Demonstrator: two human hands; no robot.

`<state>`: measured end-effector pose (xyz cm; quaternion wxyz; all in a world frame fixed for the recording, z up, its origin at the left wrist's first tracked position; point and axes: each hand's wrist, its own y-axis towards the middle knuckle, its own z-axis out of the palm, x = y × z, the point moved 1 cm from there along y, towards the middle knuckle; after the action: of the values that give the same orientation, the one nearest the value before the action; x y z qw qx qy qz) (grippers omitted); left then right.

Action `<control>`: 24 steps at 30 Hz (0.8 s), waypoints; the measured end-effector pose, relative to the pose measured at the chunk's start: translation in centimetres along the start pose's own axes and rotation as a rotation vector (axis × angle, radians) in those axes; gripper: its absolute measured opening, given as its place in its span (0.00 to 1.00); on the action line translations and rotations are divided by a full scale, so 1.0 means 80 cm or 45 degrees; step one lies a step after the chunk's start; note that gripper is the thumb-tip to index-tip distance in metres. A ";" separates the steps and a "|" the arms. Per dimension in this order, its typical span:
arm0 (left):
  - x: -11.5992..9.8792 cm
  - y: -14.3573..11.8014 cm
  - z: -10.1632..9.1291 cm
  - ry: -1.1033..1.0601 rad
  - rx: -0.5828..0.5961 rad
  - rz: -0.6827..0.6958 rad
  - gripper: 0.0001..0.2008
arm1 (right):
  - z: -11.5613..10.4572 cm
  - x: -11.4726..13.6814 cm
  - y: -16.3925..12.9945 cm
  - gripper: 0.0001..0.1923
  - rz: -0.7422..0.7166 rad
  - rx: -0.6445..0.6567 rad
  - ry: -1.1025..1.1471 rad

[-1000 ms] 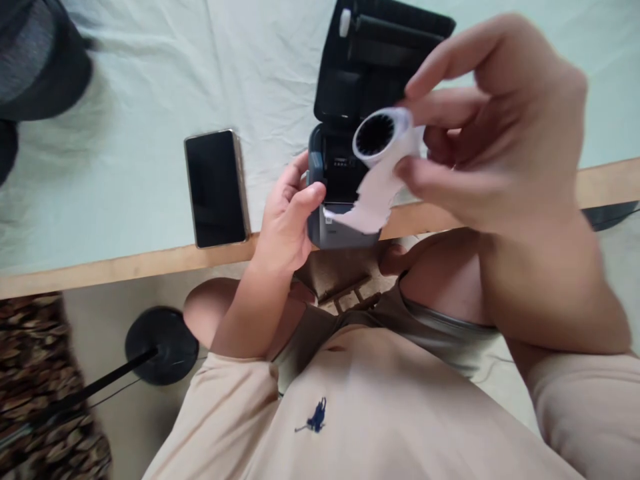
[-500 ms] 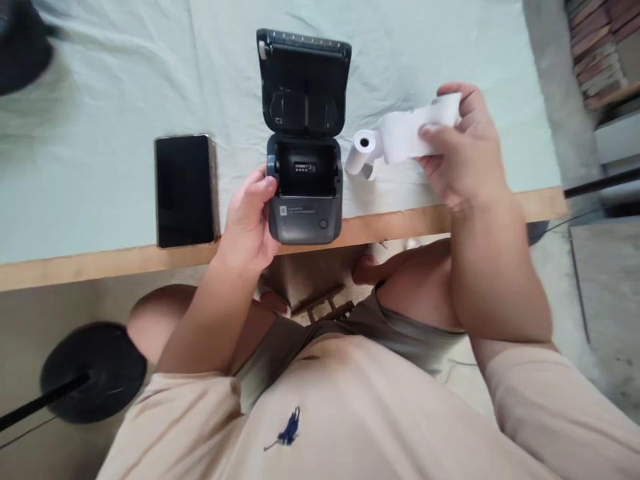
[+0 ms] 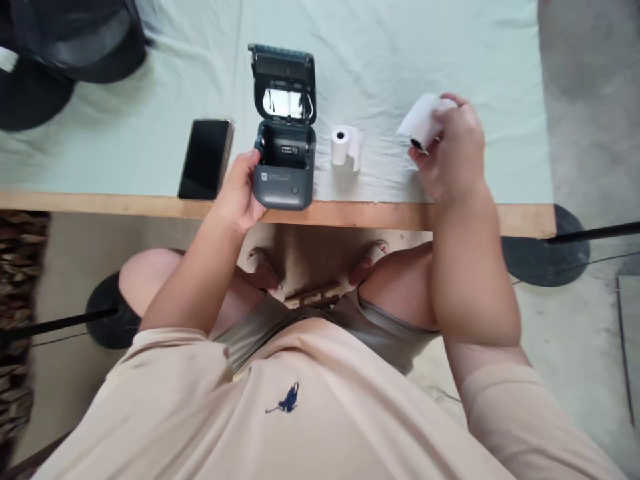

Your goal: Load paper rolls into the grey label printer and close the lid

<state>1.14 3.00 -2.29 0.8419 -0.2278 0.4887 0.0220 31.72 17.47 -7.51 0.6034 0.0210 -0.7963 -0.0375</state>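
Paper roll [image 3: 423, 123] sits in the right hand [image 3: 453, 157], up above the desk [image 3: 350, 215], with the grip pinching it tight. Another little paper roll [image 3: 343, 145] lies on the desk cloth between that hand and the printer [image 3: 284, 167]. Its lid stands open and it sits near the front edge of the desk. The left hand [image 3: 239, 193] holds the printer's side, fingers curled on it. A dark phone [image 3: 206, 159] lies flat just left of the printer.
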 end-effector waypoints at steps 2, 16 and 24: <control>0.001 0.000 0.000 0.018 -0.033 0.007 0.13 | 0.011 0.006 -0.005 0.24 -0.066 0.015 -0.011; -0.008 -0.008 -0.008 -0.145 0.403 -0.071 0.16 | 0.016 0.082 -0.076 0.32 -0.326 -0.147 -0.725; -0.011 -0.010 -0.006 -0.246 0.429 -0.133 0.20 | 0.081 0.112 -0.097 0.30 -0.457 0.081 -0.740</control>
<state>0.52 2.25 -1.47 0.9110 -0.1055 0.3900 -0.0822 22.99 9.29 -1.29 0.3341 0.1681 -0.9193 -0.1227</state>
